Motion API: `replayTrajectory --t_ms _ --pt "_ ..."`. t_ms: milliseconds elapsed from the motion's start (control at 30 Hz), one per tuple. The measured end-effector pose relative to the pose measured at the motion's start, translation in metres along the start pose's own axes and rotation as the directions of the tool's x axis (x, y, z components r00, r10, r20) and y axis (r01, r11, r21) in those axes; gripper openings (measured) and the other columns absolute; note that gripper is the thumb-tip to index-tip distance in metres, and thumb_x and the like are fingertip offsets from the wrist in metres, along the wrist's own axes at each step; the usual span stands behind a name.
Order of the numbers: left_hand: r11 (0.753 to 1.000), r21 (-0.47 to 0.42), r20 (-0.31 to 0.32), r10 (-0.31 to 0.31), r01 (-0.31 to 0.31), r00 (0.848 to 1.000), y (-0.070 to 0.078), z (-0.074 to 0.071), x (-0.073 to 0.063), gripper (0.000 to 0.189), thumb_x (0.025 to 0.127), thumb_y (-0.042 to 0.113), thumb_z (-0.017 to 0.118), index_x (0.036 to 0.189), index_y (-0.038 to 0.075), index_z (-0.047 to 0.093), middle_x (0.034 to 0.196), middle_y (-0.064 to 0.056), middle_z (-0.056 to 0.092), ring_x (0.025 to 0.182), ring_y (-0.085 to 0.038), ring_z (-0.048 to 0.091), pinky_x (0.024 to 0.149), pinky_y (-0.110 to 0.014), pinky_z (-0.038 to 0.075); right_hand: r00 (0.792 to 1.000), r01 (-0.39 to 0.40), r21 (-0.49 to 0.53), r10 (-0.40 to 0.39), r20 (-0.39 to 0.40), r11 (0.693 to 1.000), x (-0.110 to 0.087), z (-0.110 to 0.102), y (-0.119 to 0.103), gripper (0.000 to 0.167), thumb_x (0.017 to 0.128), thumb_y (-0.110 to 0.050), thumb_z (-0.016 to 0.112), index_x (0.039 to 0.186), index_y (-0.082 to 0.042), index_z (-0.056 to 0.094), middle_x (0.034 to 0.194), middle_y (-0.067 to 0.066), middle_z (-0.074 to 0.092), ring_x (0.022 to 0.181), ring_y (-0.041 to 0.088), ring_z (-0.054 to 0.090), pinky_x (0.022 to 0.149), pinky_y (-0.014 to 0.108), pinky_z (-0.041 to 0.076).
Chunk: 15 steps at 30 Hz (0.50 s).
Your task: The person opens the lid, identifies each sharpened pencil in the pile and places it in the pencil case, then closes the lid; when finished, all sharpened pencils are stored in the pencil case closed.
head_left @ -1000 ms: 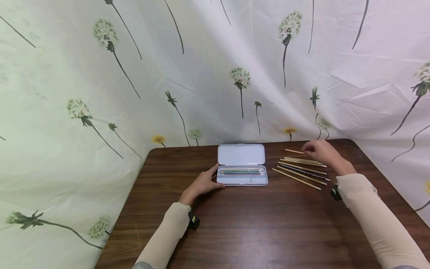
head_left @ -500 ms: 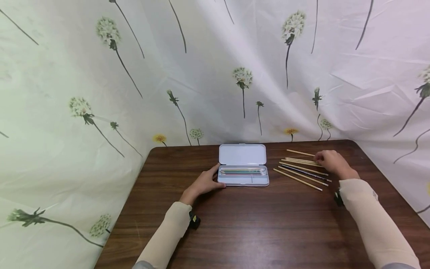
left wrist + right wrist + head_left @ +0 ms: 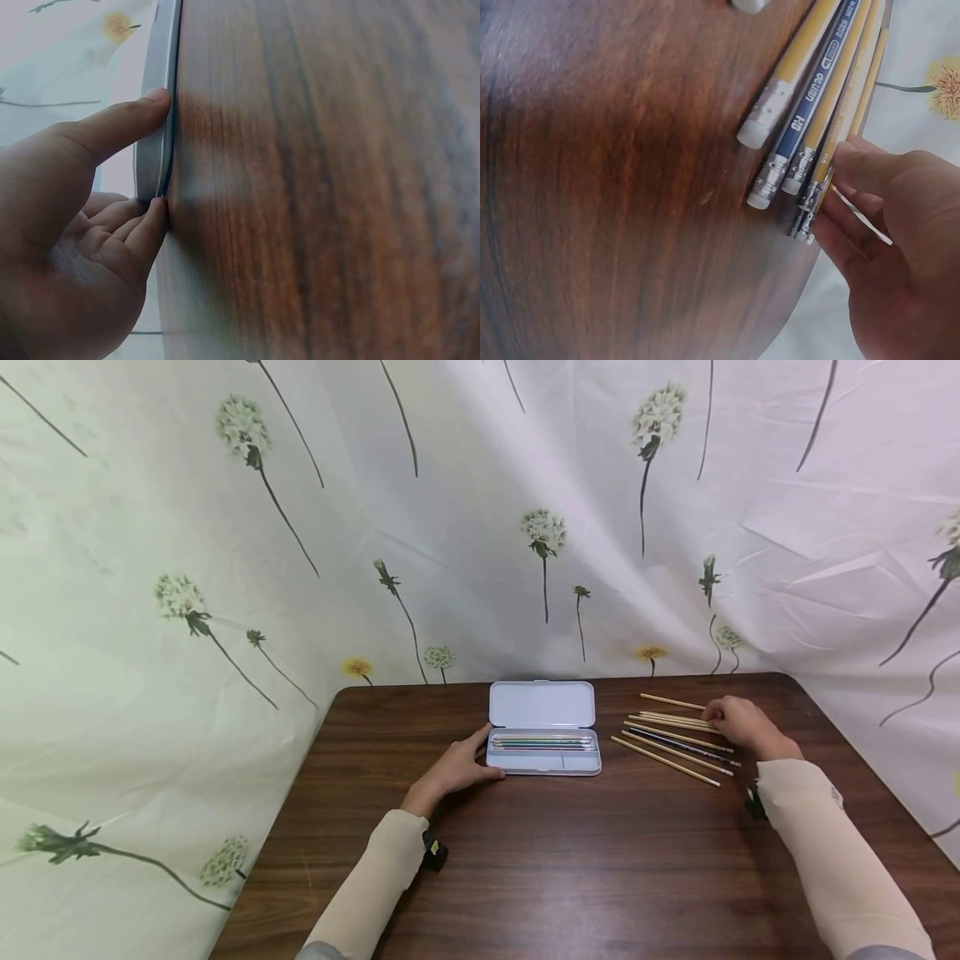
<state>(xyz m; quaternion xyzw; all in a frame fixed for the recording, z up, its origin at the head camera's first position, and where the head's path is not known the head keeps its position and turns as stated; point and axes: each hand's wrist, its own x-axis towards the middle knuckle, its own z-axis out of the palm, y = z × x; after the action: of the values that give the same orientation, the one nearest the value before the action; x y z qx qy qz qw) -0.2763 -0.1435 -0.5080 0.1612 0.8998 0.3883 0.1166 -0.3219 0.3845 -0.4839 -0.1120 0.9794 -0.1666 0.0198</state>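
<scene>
An open white pencil case lies on the dark wooden table, its lid tipped back and a few pencils in its rear compartment. My left hand holds the case's left end, thumb on the front edge and fingers around the corner; the left wrist view shows this thumb on the side wall. To the right, several loose pencils fan out, mostly yellow, one dark blue. My right hand pinches a yellow pencil near its eraser end, thumb on top. The fingers beneath are partly hidden.
Another yellow pencil lies at the back, nearest the flowered white cloth that hangs behind the table. A dark blue pencil lies between yellow ones in the right wrist view.
My right hand has left the rearmost pencil and moved right and toward me, onto the eraser ends of the grouped pencils. My left hand stays on the case.
</scene>
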Motion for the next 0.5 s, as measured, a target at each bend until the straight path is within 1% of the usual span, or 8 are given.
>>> replayTrajectory --t_ms 233,333,500 --pt "1.000 -0.006 -0.007 0.017 -0.017 1.000 0.0001 0.0001 -0.0007 0.101 0.094 0.026 0.085 0.172 0.016 0.022 0.173 -0.013 0.034 0.152 -0.030 0.049 0.122 -0.044 0.047 1.000 0.009 0.027 -0.010 0.022 1.000 -0.0008 -0.0001 0.0006 0.010 0.095 0.000 0.067 0.100 0.004 0.074 0.084 0.012 0.068 0.077 0.022 0.061 0.069 0.040 0.051" --pt "1.000 -0.006 -0.006 0.017 -0.017 1.000 0.0003 0.0000 -0.0010 0.101 0.094 0.026 0.085 0.172 0.016 0.022 0.173 -0.013 0.034 0.152 -0.030 0.049 0.122 -0.044 0.047 1.000 0.015 0.025 -0.015 0.019 1.000 -0.0016 0.0004 0.0007 0.011 0.095 0.000 0.066 0.101 0.005 0.074 0.085 0.012 0.069 0.078 0.022 0.061 0.070 0.040 0.052" --pt "1.000 0.002 -0.002 0.017 -0.017 1.000 0.0004 -0.0001 -0.0008 0.101 0.094 0.025 0.085 0.172 0.016 0.021 0.173 -0.014 0.035 0.151 -0.031 0.050 0.122 -0.045 0.047 1.000 0.010 0.034 -0.009 -0.003 0.999 -0.0032 -0.0002 0.0006 0.013 0.096 0.002 0.065 0.103 0.007 0.075 0.088 0.015 0.072 0.079 0.024 0.063 0.072 0.043 0.054"
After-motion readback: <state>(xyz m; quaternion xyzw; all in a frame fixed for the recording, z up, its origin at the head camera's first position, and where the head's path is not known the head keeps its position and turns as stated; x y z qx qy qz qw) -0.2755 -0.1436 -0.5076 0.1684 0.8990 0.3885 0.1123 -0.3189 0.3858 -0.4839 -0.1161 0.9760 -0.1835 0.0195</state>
